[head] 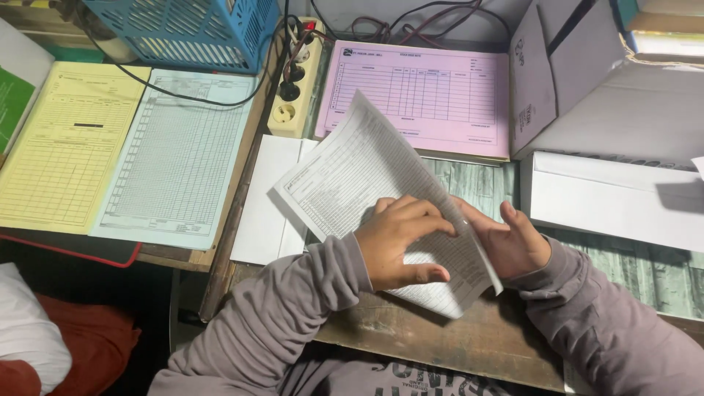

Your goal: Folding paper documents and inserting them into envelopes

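A white printed form sheet [352,172] is lifted and tilted above the wooden table [455,341]. My left hand [402,242] presses on its printed face near the lower edge, thumb curled under the sheet. My right hand [507,240] is behind the sheet's right edge, fingers holding it from the back. Both arms wear grey sleeves. Blank white sheets [264,198] lie under the lifted form.
A pink form pad [425,92] lies at the back, beside a power strip [297,81] with plugs. A pale blue form [176,154] and a yellow form [66,147] lie left, under a blue basket [183,29]. An open white cardboard box [609,110] stands right.
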